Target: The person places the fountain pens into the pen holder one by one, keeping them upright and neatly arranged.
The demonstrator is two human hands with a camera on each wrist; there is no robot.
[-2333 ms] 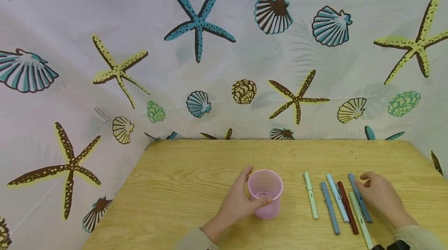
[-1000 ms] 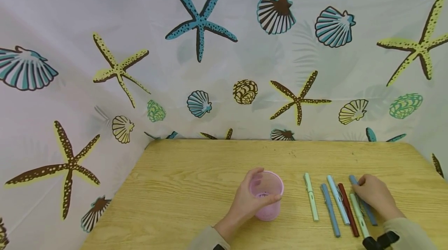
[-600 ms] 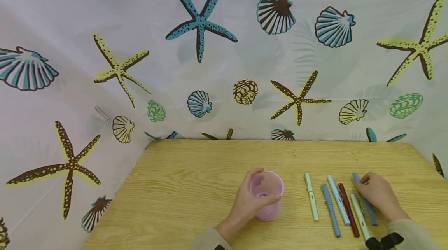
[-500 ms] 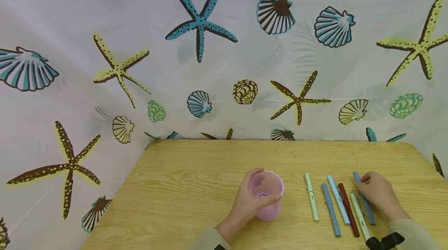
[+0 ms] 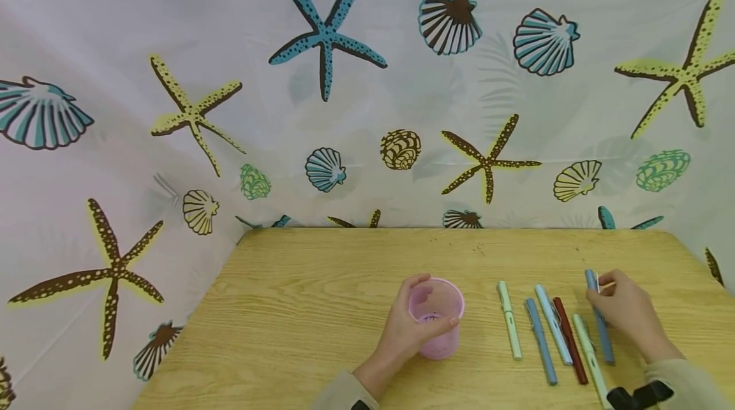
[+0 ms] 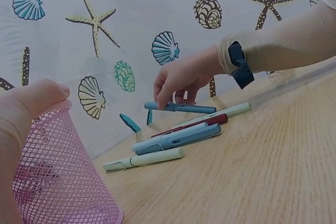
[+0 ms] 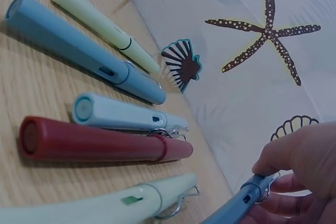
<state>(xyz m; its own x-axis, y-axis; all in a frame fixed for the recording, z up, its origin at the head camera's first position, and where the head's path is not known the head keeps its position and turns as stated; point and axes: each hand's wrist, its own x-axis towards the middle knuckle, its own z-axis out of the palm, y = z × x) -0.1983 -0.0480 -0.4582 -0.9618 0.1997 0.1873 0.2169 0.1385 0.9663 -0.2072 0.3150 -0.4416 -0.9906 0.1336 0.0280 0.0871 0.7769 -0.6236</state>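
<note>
My left hand (image 5: 402, 327) holds a pink mesh pen cup (image 5: 439, 347) upright on the table, thumb and fingers around its near and far sides by the rim. The cup's inside shows no pens. At the right, my right hand (image 5: 628, 311) pinches a blue clip pen (image 5: 604, 340) near its cap end; in the left wrist view this blue pen (image 6: 191, 108) appears raised above the others. Left of it lie a pale green pen (image 5: 590, 352), a dark red pen (image 5: 570, 341), a light blue pen (image 5: 554, 324), another blue pen (image 5: 541, 341) and another pale green pen (image 5: 510, 321).
Wood-grain table (image 5: 298, 308) runs back to a hanging white cloth (image 5: 356, 193) printed with starfish and shells. The cloth also closes off the left and right sides. A dark strap (image 6: 239, 64) sits around the right wrist.
My right hand has taken hold of the rightmost blue pen and shifted it away and slightly right, apart from the pale green pen. My left hand has closed around the cup, which stays in place.
</note>
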